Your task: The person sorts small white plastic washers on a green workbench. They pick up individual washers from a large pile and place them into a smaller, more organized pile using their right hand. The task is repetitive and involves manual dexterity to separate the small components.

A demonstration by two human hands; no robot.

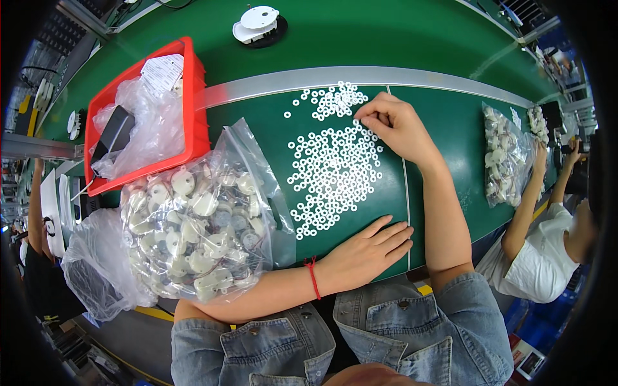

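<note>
Many small white rings like washers (335, 164) lie loose in a wide patch on the green mat. Beyond that patch sits a smaller cluster of the same white rings (339, 101). My right hand (396, 125) is at the gap between the two groups, its thumb and forefinger pinched together. One white ring shows right at the fingertips; whether it is held or only touched is unclear. Flat on the mat near its front edge rests my left hand (368, 252), fingers stretched out, below the larger patch, with nothing in it.
A clear bag of cream plastic parts (199, 231) lies beside my left forearm. Behind it stands a red bin (196, 103) holding plastic wrapping. A white and black round device (259, 26) sits beyond the metal rail (283, 80). At right, a co-worker (541, 251) sits by another filled bag (505, 154).
</note>
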